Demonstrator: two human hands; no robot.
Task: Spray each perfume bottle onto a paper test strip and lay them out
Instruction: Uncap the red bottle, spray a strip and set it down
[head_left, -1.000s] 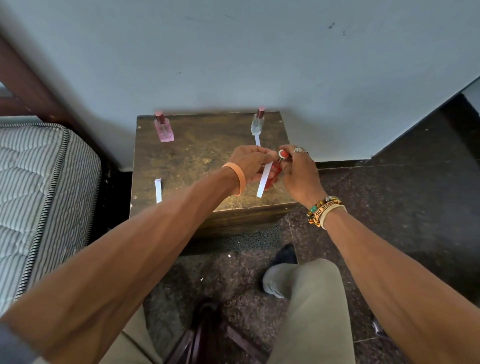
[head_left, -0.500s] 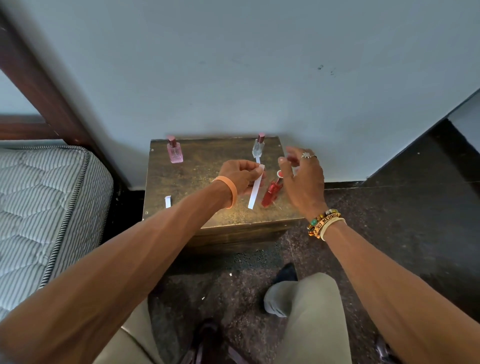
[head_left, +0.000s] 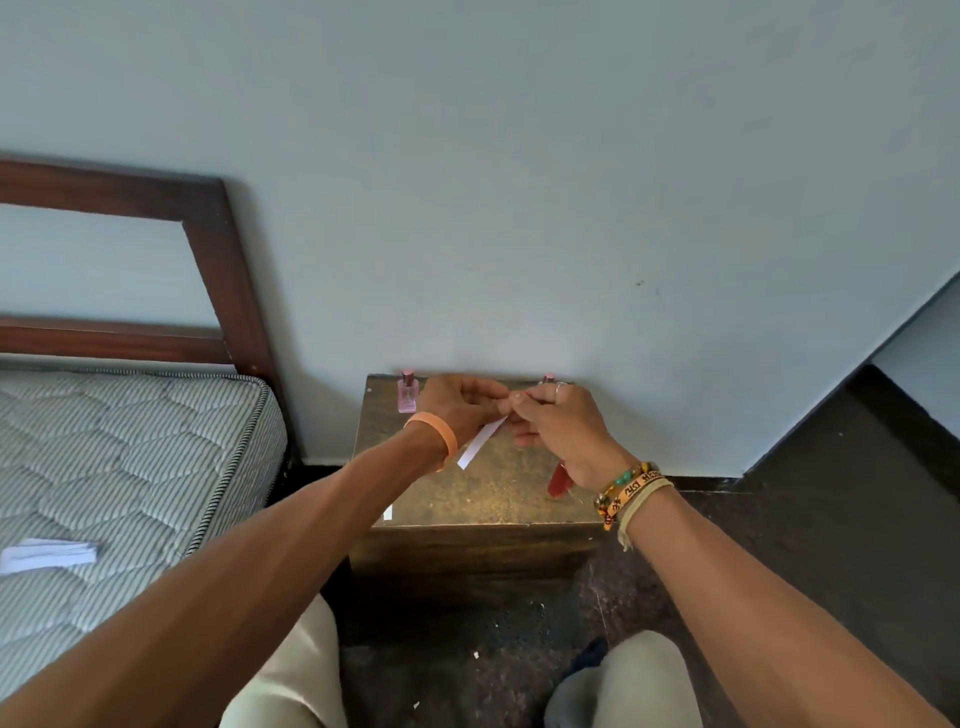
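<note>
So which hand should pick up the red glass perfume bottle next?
Right, probably. The red glass perfume bottle sits by the wrist of the right hand, while the left hand pinches the white paper strip.

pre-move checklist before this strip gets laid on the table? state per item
1. Hold on the paper strip: ok, left hand pinches its upper end.
2. No bottle in the right hand: ok. Its fingertips meet the strip's top; whether they grip it, cannot tell.
3. Upright red bottle: cannot tell, the right wrist hides most of it.
4. Strip sprayed: cannot tell.
5. Bare table under the strip: ok.
6. Clearance from the other strip at the front left edge: ok, it lies apart.
</note>
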